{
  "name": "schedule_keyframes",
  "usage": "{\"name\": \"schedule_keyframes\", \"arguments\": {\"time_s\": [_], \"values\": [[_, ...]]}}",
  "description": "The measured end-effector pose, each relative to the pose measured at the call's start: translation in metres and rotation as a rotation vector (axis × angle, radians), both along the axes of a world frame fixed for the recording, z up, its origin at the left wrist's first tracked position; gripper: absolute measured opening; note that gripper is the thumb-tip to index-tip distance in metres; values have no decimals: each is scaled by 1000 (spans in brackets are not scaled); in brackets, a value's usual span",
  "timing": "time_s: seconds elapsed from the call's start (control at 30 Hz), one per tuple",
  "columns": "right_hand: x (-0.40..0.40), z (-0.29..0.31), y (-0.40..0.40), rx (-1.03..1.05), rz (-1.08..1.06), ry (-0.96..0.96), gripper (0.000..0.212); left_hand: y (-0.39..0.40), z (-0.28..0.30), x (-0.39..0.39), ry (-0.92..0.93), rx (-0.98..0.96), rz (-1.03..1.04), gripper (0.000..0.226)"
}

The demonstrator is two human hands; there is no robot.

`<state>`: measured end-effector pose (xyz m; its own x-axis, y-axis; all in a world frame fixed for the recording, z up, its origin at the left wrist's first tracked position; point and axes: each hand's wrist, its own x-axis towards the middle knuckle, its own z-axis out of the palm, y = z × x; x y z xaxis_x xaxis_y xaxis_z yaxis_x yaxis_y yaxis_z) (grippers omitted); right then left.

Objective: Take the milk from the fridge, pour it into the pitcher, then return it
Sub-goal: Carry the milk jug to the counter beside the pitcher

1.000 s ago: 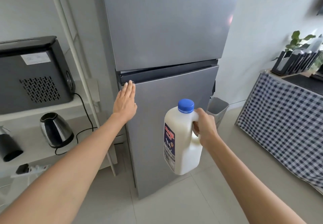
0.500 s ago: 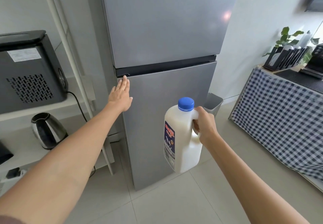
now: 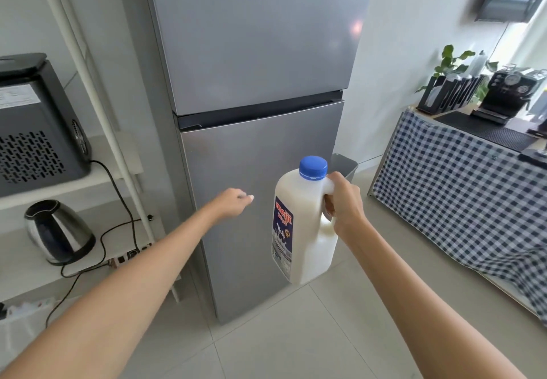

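Observation:
A white milk jug (image 3: 299,230) with a blue cap and a dark blue label hangs upright in front of the grey fridge (image 3: 254,82). My right hand (image 3: 344,201) grips its handle from the right. Both fridge doors are closed. My left hand (image 3: 233,204) hovers in front of the lower door, left of the jug, fingers loosely curled and holding nothing. No pitcher is in sight.
A white shelf rack (image 3: 88,82) stands left of the fridge with a black appliance (image 3: 35,124) and a steel kettle (image 3: 57,230). A counter with a blue checked cloth (image 3: 461,201) and a coffee machine (image 3: 509,91) is at right. A grey bin (image 3: 344,165) sits beside the fridge.
My left hand has left the top edge of the lower door, dropped lower and curled its fingers. The door gap has closed. The jug stays in my right hand.

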<state>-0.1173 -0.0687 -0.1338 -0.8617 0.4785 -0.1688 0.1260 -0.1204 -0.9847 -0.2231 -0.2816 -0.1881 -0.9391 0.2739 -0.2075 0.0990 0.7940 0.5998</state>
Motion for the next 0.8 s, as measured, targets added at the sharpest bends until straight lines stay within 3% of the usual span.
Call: {"name": "schedule_keyframes", "arguments": {"time_s": [0.1,0.17,0.37,0.53,0.8], "values": [[11,0,9,-21,-33,15,18,40,-39,31,-340,209,-74,41],[20,-2,18,-52,-72,20,20,62,-59,47,-526,340,-72,28],[70,-8,63,-73,-247,-1,23,128,-89,79,-901,632,-108,28],[138,-10,112,-85,-430,-10,24,200,-92,123,-1024,574,-288,25],[283,0,182,-109,-735,38,37,323,-90,231,-1064,348,-624,23]]}}
